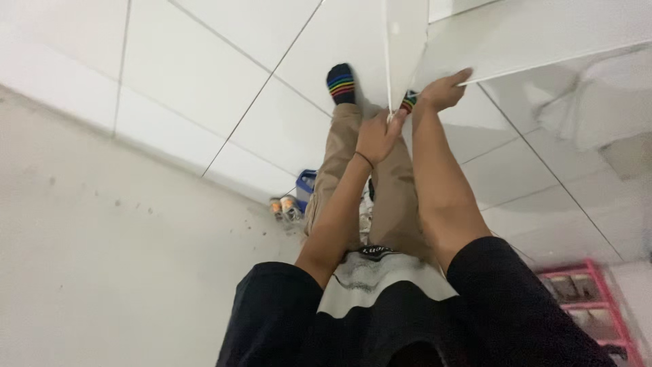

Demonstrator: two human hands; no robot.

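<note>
Two hands were seen on a large white panel [516,34], which was held low in front of the person's legs, above the tiled floor [204,81]. The lower corner of the panel was gripped by the left hand [377,136], with the fingers closed around its thin edge. The long lower edge was held by the right hand [445,90], with the fingers curled over it and the thumb stretched along the edge. A thin dark band [365,160] was worn on the left wrist. Below the panel, two feet in black socks with rainbow stripes [341,83] were placed on the floor, and beige trousers [394,197] were worn. Near the wall, a blue container [305,187] and a pair of small shoes [285,207] were found. A pink rack [598,299] was seen at the right.
</note>
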